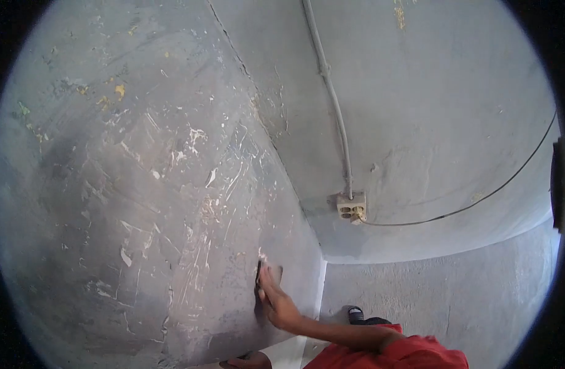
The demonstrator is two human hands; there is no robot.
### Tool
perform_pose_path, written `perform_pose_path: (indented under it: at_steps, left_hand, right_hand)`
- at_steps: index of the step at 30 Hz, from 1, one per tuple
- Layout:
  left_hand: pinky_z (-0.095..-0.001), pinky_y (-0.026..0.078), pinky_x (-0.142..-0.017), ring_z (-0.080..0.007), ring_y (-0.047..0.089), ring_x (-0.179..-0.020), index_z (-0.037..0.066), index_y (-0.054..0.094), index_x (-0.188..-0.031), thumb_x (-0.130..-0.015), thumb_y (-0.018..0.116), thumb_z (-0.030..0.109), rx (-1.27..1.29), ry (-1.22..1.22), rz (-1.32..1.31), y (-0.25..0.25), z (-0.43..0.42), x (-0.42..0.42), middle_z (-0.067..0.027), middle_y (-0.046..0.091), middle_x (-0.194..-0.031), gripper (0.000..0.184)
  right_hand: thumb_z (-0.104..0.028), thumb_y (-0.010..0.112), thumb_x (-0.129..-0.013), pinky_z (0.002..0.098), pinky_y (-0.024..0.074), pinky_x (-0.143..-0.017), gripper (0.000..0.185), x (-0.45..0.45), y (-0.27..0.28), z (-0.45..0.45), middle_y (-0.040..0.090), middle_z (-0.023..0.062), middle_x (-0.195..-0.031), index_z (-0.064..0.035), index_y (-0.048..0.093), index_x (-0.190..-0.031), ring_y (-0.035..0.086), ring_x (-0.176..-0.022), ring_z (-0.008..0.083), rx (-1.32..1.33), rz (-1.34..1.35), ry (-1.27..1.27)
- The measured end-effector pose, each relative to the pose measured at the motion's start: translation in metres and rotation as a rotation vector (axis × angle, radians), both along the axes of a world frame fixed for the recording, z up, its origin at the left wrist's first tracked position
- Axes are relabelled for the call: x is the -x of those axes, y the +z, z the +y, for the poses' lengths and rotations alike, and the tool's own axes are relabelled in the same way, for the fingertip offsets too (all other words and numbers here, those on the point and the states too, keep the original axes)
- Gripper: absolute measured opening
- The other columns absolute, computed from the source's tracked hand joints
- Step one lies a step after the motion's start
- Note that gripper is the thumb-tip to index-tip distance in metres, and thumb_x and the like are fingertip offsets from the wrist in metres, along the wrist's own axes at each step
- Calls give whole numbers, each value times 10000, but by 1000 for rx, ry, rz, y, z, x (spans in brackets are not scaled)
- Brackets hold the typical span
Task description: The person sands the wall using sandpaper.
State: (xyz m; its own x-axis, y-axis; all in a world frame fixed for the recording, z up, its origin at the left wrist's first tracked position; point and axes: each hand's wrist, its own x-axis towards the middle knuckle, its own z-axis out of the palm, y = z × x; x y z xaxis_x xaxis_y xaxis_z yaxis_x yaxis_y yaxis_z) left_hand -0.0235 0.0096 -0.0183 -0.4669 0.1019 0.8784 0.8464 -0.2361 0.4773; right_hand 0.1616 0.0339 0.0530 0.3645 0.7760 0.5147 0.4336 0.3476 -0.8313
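Note:
My right hand (275,301) is pressed close to the grey wall (221,295) on the left, low down near the corner. Its fingers are closed round a thin, flat scraper (280,275), mostly covered by the hand. A dark shadow lies beside the fingers. The wall there is scratched, with pale flakes and streaks of peeling paint. At the bottom edge, what looks like part of my left hand (245,361) is cut off by the frame, and its fingers cannot be made out.
A socket box (351,206) with a plug is fixed to the adjoining wall. A conduit (331,92) runs up from it, and a thin cable (466,211) trails right. A sandalled foot (355,315) stands on the grey floor (436,295). A dark object (559,184) is at the right edge.

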Motion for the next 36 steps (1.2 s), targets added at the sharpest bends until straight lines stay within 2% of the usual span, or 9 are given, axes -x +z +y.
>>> perform_pose_path:
  at_steps: [2, 3, 5, 12, 16, 21, 27, 30, 36]
  left_hand:
    - [-315, 302, -433, -184, 356, -487, 37, 491, -821, -912, 477, 282, -35, 2, -14, 1, 1, 7, -56, 440, -669, 262]
    - [-319, 292, -425, -200, 351, -479, 31, 488, -842, -898, 513, 219, -238, 135, 517, 1, 3, 12, -64, 434, -655, 198]
    - [-325, 291, -425, -202, 349, -480, 33, 484, -835, -895, 515, 205, -161, 135, 435, 4, -3, 4, -65, 428, -651, 184]
    - [-342, 294, -424, -211, 350, -475, 53, 456, -744, -877, 543, 209, 142, 129, -39, 30, -13, -29, -77, 408, -626, 222]
    - [-335, 308, -421, -206, 376, -470, 69, 455, -704, -857, 571, 302, -129, -152, 163, 19, -9, -12, -83, 425, -620, 302]
    - [-427, 384, -497, -333, 479, -624, -27, 429, -1170, -950, 379, 196, -116, 78, 590, 40, -15, -22, -215, 500, -863, 318]
    - [-402, 348, -474, -301, 459, -559, -47, 468, -772, -894, 400, 351, 159, -13, 159, -56, -14, 12, -189, 483, -710, 421]
    - [-389, 341, -460, -306, 472, -539, -61, 462, -727, -870, 406, 400, 127, -257, -72, 13, -23, -22, -179, 476, -639, 486]
    - [-397, 351, -443, -322, 491, -511, -57, 452, -652, -874, 401, 384, 92, -537, -210, 58, -27, -38, -188, 493, -618, 497]
  right_hand:
    - [82, 388, -824, 387, 359, -953, 702, -22, 19, 29, 189, 262, -1412, -109, 94, -1432, 383, -1217, 385, -16, 60, -79]
    - [38, 393, -854, 396, 378, -928, 665, -52, 40, 58, 278, 298, -1364, -115, 98, -1430, 418, -1174, 409, -29, 143, -110]
    - [-254, 327, -949, 470, 382, -922, 530, -111, 54, 125, 355, 320, -1287, -87, 115, -1405, 443, -1056, 507, 139, 169, -157]
    - [-54, 410, -892, 439, 357, -954, 598, -59, 42, 65, 260, 269, -1387, -56, 114, -1412, 399, -1151, 470, 23, 76, -63]
    - [-4, 405, -873, 439, 298, -1000, 649, -29, 54, 30, 230, 263, -1404, -75, 68, -1422, 360, -1186, 475, -96, -79, -48]
    - [-154, 374, -922, 439, 372, -922, 517, -139, 92, 157, 349, 334, -1283, -67, 195, -1399, 458, -1100, 451, -15, 30, -217]
    - [-184, 379, -944, 369, 362, -949, 486, -68, 73, 87, 411, 299, -1257, -51, 229, -1387, 425, -1158, 415, -29, 113, -148]
    - [-3, 352, -895, 341, 268, -1029, 576, 25, 26, -18, 200, 252, -1415, -76, 127, -1421, 234, -1299, 373, -56, 77, 104]
    - [-120, 384, -937, 351, 340, -974, 539, 10, 35, 14, 367, 242, -1339, -122, 148, -1422, 428, -1184, 392, 17, 98, -29]
